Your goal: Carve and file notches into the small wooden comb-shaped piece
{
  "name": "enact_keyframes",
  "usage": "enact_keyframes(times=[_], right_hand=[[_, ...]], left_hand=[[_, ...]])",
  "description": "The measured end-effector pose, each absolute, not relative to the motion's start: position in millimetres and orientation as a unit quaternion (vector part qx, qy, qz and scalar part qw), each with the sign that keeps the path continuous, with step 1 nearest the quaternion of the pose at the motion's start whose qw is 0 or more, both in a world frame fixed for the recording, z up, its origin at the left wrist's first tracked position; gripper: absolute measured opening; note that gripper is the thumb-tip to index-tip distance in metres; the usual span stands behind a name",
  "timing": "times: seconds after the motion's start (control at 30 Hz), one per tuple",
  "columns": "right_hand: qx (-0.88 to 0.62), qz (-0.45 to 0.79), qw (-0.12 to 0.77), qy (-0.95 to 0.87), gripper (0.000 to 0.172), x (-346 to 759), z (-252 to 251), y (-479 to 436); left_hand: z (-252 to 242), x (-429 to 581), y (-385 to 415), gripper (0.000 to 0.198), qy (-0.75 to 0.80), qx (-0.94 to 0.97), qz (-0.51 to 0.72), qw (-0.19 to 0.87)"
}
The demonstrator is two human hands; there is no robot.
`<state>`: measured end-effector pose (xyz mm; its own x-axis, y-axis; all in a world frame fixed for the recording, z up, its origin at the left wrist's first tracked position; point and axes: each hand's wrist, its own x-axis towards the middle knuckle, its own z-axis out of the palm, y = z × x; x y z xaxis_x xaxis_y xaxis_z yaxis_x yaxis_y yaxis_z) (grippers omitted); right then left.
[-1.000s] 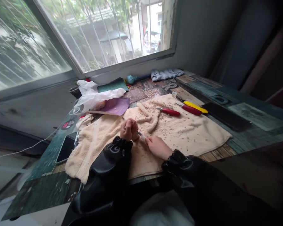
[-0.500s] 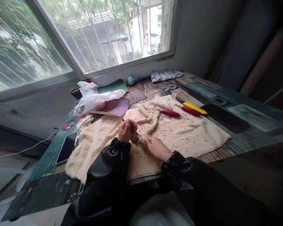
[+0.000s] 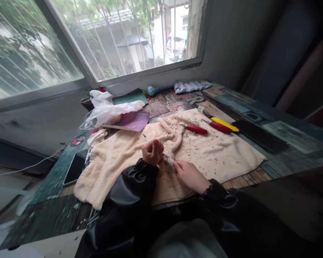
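Observation:
My left hand (image 3: 152, 152) is closed in a fist above the towel. What it grips is mostly hidden by the fingers. A thin pale rod (image 3: 145, 137) with a dark end sticks out beyond that fist, up and to the left. My right hand (image 3: 190, 174) is closed on a slim whitish tool (image 3: 169, 158) that points at the left fist. Whether rod and tool are one piece, I cannot tell. Beneath both hands lies a cream towel (image 3: 118, 157) sprinkled with wood shavings (image 3: 187, 138).
Two red-handled knives (image 3: 196, 129) (image 3: 219, 127) and a yellow-handled tool (image 3: 224, 123) lie on the towel's far right, beside a dark flat slab (image 3: 258, 135). Left are a phone (image 3: 75, 167), a purple sheet (image 3: 133, 121) and a white plastic bag (image 3: 115, 110). A window (image 3: 129, 36) stands behind.
Both hands have shifted slightly right in the picture. The left fist has turned somewhat, and more of the pale rod shows beyond it. Both hands remain closed.

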<state>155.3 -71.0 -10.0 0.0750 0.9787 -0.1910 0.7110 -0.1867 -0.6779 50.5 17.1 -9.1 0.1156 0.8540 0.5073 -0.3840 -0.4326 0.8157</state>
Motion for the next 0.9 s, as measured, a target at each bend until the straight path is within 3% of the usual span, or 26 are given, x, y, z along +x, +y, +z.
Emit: enact_keyframes(times=[0.17,0.53,0.9], right_hand=[[-0.707,0.314,0.21,-0.598,0.034,156.7,-8.3,-77.9],[-0.689,0.338,0.19,-0.613,0.035,161.6,3.6,-60.5],[-0.701,0.309,0.195,-0.613,0.035,153.4,-0.5,-68.8]], left_hand=[[-7.7,44.0,22.4,0.051,0.218,0.591,0.646,0.431],[-8.4,22.3,52.4,0.05,0.151,0.559,0.557,0.596],[-11.4,31.1,39.0,0.049,0.143,0.578,0.563,0.574]])
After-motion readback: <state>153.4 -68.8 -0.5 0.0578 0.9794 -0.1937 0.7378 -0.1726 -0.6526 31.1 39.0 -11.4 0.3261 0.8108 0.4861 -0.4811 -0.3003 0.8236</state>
